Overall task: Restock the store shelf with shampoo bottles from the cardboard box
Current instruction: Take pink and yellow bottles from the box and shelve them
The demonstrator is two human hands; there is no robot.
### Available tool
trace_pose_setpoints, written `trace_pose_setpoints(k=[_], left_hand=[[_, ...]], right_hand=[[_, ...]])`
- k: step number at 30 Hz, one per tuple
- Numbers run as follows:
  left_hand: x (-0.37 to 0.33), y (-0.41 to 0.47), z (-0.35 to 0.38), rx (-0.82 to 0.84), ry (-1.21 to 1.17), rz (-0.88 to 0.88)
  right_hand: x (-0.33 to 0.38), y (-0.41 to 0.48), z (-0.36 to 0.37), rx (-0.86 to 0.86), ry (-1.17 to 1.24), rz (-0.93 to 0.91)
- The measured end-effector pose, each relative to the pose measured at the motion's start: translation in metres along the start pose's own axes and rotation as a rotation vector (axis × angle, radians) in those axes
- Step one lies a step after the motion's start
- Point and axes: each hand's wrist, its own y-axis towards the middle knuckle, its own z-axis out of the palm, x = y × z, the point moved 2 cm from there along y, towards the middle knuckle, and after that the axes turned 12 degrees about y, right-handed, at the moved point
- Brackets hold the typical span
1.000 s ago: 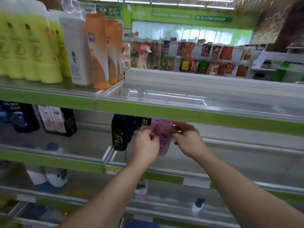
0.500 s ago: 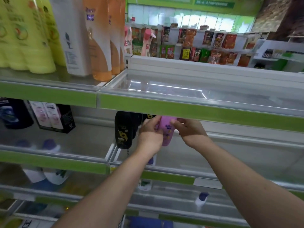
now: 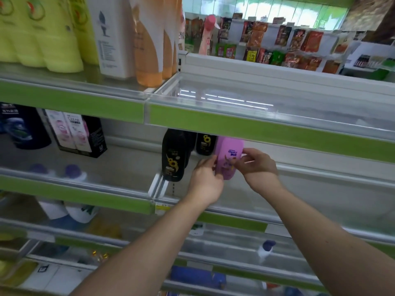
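While I watch through the head camera, both arms reach into the middle shelf [image 3: 320,189] of a green-trimmed store rack; the left grip [image 3: 206,180] is curled round the lower left side of the purple shampoo bottle [image 3: 228,159], and the right grip [image 3: 256,165] pinches its right side with the fingertips, so the two hold it between them; the bottle stands upright, just right of a black sunflower bottle [image 3: 174,154] and in front of a second black bottle [image 3: 205,144]; its top is hidden behind the green edge strip [image 3: 256,129] of the upper shelf [image 3: 235,97], and I cannot tell whether its base touches the shelf floor; the shelf floors are pale grey metal with clear plastic fences along their fronts, and the upper shelf's right bay throws back streaks of ceiling light; on that upper shelf's left bay stand yellow-green bottles [image 3: 38,39], a white bottle [image 3: 111,39] and orange bottles [image 3: 147,50], packed side by side; further left on the middle shelf sit a boxed twin pack [image 3: 74,133] and a dark blue bottle [image 3: 23,127]; on a lower shelf a small blue-capped bottle [image 3: 266,248] shows blurred through the plastic; behind the rack a white display of snack sachets [image 3: 277,50] runs across the room, with bright panes framed in green above it.
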Motion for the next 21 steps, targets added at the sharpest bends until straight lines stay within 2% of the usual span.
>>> trace_pose_setpoints(k=[6,21], left_hand=[[-0.003,0.003,-0.003,0.017,0.06,-0.006],[-0.003,0.013,-0.004,0.034,0.022,0.004]], right_hand=[[-0.01,-0.001,0.011,-0.063,-0.05,0.028],[-0.007,0.005,0.021,-0.109,-0.055,0.032]])
